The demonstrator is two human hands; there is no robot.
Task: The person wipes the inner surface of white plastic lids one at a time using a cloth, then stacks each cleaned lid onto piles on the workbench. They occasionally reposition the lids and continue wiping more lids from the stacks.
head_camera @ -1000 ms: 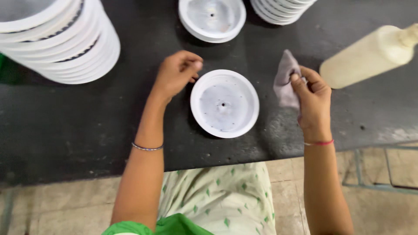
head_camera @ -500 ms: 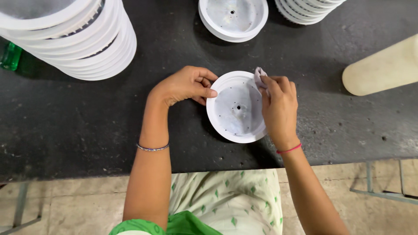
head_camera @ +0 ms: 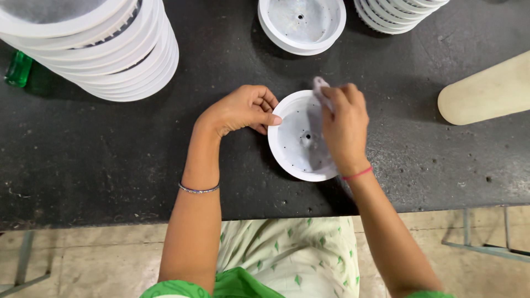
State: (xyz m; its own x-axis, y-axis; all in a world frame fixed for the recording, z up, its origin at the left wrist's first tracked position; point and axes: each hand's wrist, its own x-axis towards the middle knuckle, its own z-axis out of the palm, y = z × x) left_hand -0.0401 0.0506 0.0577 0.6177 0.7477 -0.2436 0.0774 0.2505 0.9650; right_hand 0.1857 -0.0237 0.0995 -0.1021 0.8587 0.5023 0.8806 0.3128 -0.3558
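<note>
A white round plastic dish (head_camera: 295, 144) with a small centre hole lies on the black table (head_camera: 110, 149) in front of me. My left hand (head_camera: 243, 109) rests against its left rim, thumb touching the edge, fingers curled. My right hand (head_camera: 345, 124) is over the dish's right half, pinching a small pale cloth (head_camera: 320, 88) that sticks out above the fingers. The dish's right edge is hidden under that hand.
A tall stack of white round parts (head_camera: 94, 47) stands at the back left, with a green object (head_camera: 18, 69) beside it. Another white dish (head_camera: 302, 22) and a second stack (head_camera: 400, 12) lie at the back. A cream bottle (head_camera: 486, 91) lies on the right.
My right hand has brought the cloth from right of the dish onto it and now lies across its right half. My left hand moved to the dish's left rim.
</note>
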